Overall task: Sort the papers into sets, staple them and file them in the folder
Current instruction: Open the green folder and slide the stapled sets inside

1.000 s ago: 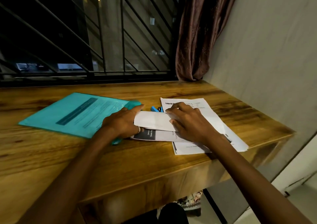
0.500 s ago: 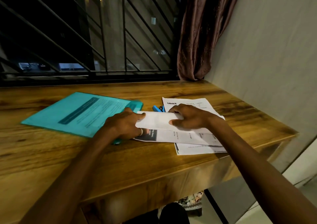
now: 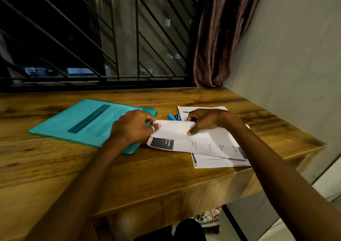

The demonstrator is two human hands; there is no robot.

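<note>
Both ends of the folded sheet (image 3: 173, 131) are being pinched by the left hand (image 3: 132, 130) and right hand (image 3: 208, 120), so the loose papers (image 3: 203, 146) beneath are being put at risk of dragging askew.

Stretched forward and close together, the left hand (image 3: 134, 129) and the right hand (image 3: 208, 121), fingers curled, pinch one folded paper (image 3: 173, 130).
</note>
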